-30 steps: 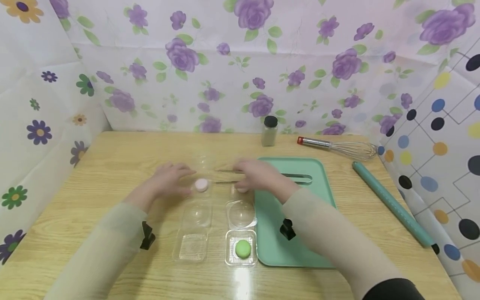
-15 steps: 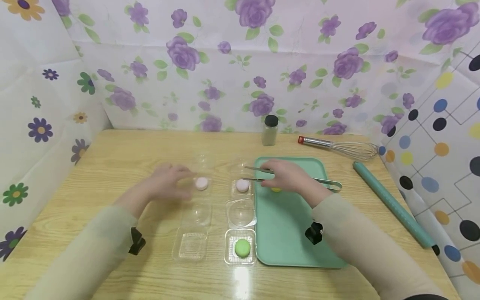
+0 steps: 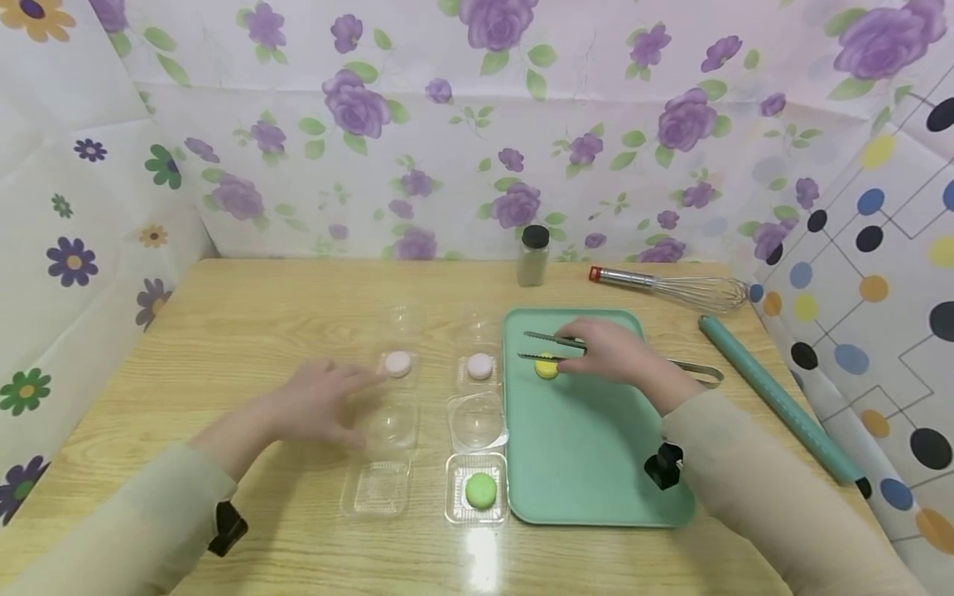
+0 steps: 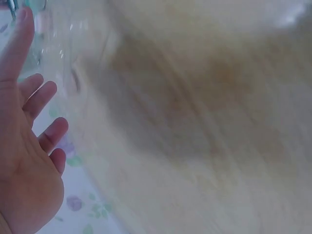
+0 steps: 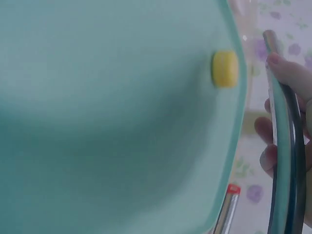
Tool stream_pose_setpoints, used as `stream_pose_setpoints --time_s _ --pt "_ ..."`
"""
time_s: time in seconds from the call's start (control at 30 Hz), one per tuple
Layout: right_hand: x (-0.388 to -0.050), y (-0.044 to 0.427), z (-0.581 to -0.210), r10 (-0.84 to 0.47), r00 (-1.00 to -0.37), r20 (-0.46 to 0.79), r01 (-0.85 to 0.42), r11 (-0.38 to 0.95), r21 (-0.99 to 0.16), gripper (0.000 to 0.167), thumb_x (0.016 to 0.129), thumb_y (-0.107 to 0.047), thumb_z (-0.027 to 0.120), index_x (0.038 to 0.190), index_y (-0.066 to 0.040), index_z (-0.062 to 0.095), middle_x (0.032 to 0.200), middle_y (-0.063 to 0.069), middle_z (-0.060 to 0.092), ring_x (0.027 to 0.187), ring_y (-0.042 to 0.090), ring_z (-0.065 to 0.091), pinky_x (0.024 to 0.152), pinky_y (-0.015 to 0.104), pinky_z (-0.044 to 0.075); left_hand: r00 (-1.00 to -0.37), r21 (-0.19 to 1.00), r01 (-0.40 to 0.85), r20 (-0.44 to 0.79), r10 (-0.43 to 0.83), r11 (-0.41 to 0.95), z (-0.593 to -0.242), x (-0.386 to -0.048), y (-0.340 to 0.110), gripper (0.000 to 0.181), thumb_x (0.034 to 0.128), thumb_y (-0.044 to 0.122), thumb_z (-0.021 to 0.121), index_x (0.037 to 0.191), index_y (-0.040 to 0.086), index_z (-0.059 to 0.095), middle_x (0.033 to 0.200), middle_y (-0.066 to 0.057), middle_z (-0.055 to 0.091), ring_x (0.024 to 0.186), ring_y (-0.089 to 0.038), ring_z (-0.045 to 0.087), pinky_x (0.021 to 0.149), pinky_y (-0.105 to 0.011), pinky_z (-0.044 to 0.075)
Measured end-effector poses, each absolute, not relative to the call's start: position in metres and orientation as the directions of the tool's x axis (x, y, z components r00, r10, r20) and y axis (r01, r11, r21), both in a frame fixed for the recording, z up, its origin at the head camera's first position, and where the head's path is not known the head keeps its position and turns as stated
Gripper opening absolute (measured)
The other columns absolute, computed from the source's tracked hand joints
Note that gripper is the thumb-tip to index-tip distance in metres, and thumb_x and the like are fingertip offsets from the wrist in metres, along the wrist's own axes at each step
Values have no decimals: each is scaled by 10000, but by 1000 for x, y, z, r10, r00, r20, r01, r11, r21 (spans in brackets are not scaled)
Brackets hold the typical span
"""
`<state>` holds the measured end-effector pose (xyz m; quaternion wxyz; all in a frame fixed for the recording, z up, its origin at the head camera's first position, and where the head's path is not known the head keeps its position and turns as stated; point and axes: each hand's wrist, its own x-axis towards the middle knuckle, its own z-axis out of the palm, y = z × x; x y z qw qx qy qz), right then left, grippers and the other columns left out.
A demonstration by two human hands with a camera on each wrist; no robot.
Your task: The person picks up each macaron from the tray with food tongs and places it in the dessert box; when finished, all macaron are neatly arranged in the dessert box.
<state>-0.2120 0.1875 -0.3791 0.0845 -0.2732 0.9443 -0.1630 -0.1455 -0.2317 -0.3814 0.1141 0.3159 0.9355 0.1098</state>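
The yellow macaron (image 5: 225, 69) lies on the green tray (image 3: 581, 463), near the edge toward the containers, and the right hand (image 3: 613, 352) holds metal tongs (image 5: 282, 161) above it, arms parted, nothing between the tips. The step looks like picking it up: best, I judge, to draw the tips back until they straddle it, lower them level with its sides, then squeeze lightly, since a macaron shell probably cracks easily. The left hand (image 3: 316, 404) (blurred, fingers loose and holding nothing) hovers left of the containers, and should keep off the thin lids. Counting up, there are four macarons: that yellow one, two pink macarons (image 3: 398, 363) in the far pair of containers, and one green macaron (image 3: 480, 491) in the near right one. There are four clear hinged containers (image 3: 457, 501), all open, plus one tray, one pair of tongs, one whisk (image 3: 671, 286), one rolling pin (image 3: 778, 399) and one black-lidded jar (image 3: 532, 263).
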Motion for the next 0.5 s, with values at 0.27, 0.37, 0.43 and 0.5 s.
stream_pose_setpoints --time_s 0.27,0.37,0.43,0.5 --pt "-212 205 -385 -555 -826 -97 -491 794 -358 477 793 -315 745 1181 -62 631 1133 83 627 1035 255 574 857 436 478 -747 290 585 -171 642 757 -387 -114 -236 984 569 642 752 1359 130 465 1331 -39 500 1028 -229 452 880 -490 379" --pt "-212 209 -387 -562 -821 -103 -496 791 -357 481 795 -319 744 1187 -65 627 1142 86 622 1043 258 571 862 439 478 -745 307 585 -165 647 751 -391 -107 -238 990 556 655 746 1340 116 472 1330 -47 495 1050 -235 451 898 -513 372" --pt "-212 212 -389 -569 -816 -104 -505 788 -353 478 794 -319 745 1183 -66 630 1138 89 622 1036 256 574 855 437 482 -744 317 590 -144 652 743 -394 -103 -239 981 554 681 734 1318 117 487 1314 -38 505 1032 -214 451 885 -486 380" --pt "-211 214 -391 -575 -811 -109 -511 787 -346 476 794 -321 744 1182 -67 631 1134 90 622 1030 257 576 849 437 484 -736 322 606 -120 666 727 -397 -99 -239 971 553 706 718 1294 117 502 1290 -34 515 997 -196 448 847 -450 388"
